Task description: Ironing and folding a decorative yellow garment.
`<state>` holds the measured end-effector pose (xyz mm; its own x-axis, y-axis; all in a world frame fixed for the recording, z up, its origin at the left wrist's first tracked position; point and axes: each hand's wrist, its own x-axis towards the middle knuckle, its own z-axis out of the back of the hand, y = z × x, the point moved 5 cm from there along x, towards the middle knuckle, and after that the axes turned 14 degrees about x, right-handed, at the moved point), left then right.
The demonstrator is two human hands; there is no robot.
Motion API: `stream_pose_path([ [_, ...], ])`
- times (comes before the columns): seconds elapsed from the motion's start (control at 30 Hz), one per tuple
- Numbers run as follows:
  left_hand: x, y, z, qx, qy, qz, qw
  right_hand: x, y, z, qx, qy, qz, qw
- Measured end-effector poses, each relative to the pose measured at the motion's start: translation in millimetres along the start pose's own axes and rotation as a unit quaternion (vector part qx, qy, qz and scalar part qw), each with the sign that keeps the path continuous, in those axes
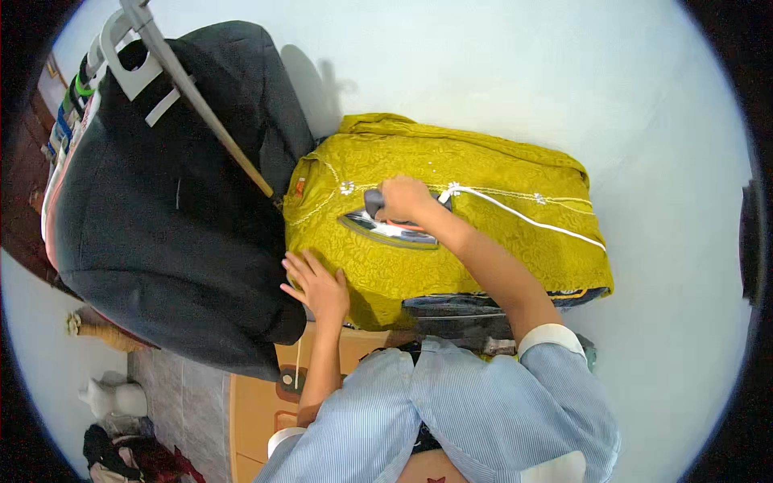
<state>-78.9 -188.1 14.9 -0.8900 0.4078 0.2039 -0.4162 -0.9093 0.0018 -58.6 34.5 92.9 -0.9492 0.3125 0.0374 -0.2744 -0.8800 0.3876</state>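
A mustard-yellow patterned garment (pixel 495 265) with braided trim and small white flower-like fastenings lies spread over an ironing surface. My right hand (pixel 403 198) grips the handle of an electric iron (pixel 389 232), whose soleplate rests on the garment with the tip pointing left. From the iron's rear a white cord (pixel 537 220) runs right across the cloth. My left hand (pixel 319 290) lies on the garment's lower left edge, fingers spread, holding nothing. Dark cloth (pixel 459 307) shows beneath the garment's near edge. The surface under it is mostly hidden.
Close on the left, a black jacket (pixel 175 241) and other clothes hang from a metal rack (pixel 199 102). A pale wall (pixel 519 66) stands behind. Below are a wooden cabinet (pixel 253 404), a white dress form (pixel 118 398) and piled clothes (pixel 130 453) on the floor.
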Motion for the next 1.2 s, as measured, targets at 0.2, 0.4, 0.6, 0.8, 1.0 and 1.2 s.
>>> stream_pose_path([
  [0.2,23.5,-57.3,5.8,-0.100,-0.015,-0.102,0.990,-41.7,-2.4,5.0,0.007,0.074,-0.001,0.997],
  [0.4,36.5,-73.3,-15.7,-0.046,0.002,-0.137,0.990,-87.1,-58.1,35.5,-0.006,0.045,-0.086,0.995],
  [0.6,41.9,-77.9,-19.5,-0.047,0.058,-0.145,0.987,-138.2,-143.2,76.8,-0.025,-0.055,-0.195,0.979],
  [0.8,46.7,-125.5,5.7,-0.069,0.068,-0.194,0.976,-172.4,-191.0,99.3,-0.029,-0.148,-0.318,0.936],
  [1.0,35.0,-207.3,14.4,-0.124,0.054,-0.300,0.945,-169.9,-167.8,88.2,-0.033,-0.036,-0.191,0.980],
  [1.2,39.5,-236.8,-21.0,-0.058,0.034,-0.315,0.947,-179.6,-158.0,87.3,-0.056,-0.050,-0.200,0.977],
])
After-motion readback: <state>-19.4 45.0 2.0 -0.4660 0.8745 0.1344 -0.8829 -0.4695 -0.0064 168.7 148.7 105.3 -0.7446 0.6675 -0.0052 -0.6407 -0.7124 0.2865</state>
